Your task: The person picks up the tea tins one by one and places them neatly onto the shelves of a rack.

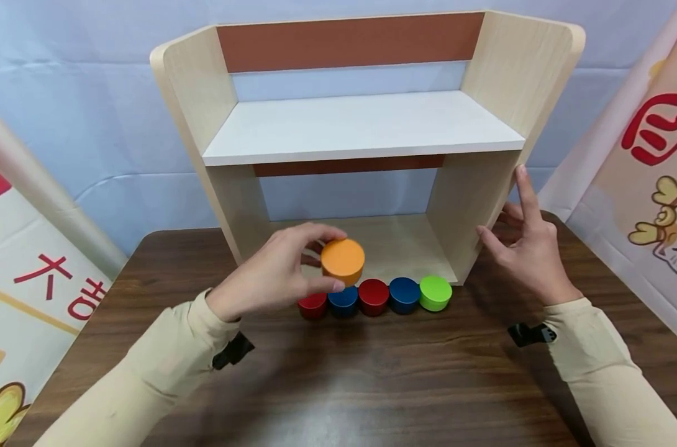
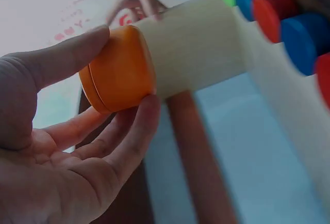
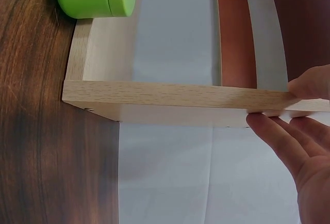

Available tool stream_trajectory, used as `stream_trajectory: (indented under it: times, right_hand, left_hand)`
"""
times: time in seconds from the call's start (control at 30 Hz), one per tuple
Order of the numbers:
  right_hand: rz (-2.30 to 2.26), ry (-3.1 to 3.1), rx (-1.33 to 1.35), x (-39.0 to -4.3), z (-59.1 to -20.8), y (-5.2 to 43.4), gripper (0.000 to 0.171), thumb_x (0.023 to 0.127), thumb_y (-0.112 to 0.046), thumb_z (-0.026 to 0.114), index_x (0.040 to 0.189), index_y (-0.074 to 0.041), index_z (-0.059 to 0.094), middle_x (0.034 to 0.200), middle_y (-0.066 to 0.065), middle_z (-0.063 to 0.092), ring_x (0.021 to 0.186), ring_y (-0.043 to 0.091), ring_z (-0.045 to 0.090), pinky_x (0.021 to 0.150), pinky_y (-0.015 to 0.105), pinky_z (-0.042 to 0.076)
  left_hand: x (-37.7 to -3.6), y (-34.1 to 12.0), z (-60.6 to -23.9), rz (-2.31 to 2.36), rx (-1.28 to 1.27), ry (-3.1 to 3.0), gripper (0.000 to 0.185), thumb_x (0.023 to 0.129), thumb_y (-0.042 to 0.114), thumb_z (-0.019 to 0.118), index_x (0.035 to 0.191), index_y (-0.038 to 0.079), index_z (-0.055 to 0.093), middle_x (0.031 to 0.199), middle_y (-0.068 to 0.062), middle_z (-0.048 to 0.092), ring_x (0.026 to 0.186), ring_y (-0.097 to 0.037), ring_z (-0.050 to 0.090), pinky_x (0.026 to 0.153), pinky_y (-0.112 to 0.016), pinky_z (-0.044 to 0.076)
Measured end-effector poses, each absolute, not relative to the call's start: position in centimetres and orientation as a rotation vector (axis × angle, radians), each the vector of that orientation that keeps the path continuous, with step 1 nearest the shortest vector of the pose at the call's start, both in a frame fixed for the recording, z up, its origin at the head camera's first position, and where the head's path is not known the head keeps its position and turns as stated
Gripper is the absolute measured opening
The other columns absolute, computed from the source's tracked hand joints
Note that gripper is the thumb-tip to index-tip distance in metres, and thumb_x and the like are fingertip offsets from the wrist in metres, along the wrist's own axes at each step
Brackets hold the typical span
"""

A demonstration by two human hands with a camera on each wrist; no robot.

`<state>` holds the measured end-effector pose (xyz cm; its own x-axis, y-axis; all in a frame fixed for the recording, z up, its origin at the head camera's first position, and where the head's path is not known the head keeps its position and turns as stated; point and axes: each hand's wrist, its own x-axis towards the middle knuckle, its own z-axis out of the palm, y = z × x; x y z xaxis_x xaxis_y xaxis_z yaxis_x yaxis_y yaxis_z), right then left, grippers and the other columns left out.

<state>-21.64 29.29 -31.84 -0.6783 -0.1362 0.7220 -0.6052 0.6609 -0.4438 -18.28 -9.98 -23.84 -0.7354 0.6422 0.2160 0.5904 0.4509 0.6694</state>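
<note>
My left hand [image 1: 282, 267] pinches an orange round tin [image 1: 343, 261] between thumb and fingers, lifted just above a row of tins on the table. In the left wrist view the orange tin [image 2: 119, 69] sits between my thumb and fingertips. The row holds a red tin [image 1: 313, 305], a blue tin [image 1: 344, 300], a red tin [image 1: 374, 296], a blue tin [image 1: 404, 293] and a green tin [image 1: 435, 292]. My right hand [image 1: 520, 236] rests with straight fingers against the right side panel of a wooden shelf unit [image 1: 472, 205], also seen as the panel edge [image 3: 175, 95].
The shelf unit has a white upper shelf [image 1: 361, 127] and a lower bay [image 1: 394, 242] behind the tins. It stands on a dark wooden table [image 1: 338, 379]. Printed banners [image 1: 646, 180] hang at both sides.
</note>
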Motion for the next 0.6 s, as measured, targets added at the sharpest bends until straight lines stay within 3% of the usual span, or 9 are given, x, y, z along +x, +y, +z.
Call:
stream_trajectory:
  times: [0.3,0.6]
  right_hand:
    - [0.901,-2.204,0.561,-21.8,-32.2,29.4,0.113,0.075,0.020,0.075,0.162,-0.010,0.010,0.128,0.036,0.060,0.106,-0.020,0.053,0.079,0.005,0.047]
    - [0.887,-2.212,0.569,-21.7,-32.0,29.4,0.113,0.075,0.020,0.075,0.162,-0.011,0.009,0.129,0.035,0.059,0.107,-0.020,0.053,0.079,0.005,0.046]
  left_hand:
    - [-19.5,-7.5,-17.2,1.136,1.213,2.533,0.057,0.082,0.010,0.086,0.133,0.001,0.060,0.125,-0.007,0.063,0.105,-0.021,0.063,0.088,-0.028,0.056]
    - [-20.6,-5.5,-11.9,1.121,1.155,2.531,0.055,0.085,0.013,0.084,0.133,0.004,0.059,0.119,-0.006,0.063,0.097,-0.014,0.068,0.087,-0.022,0.055]
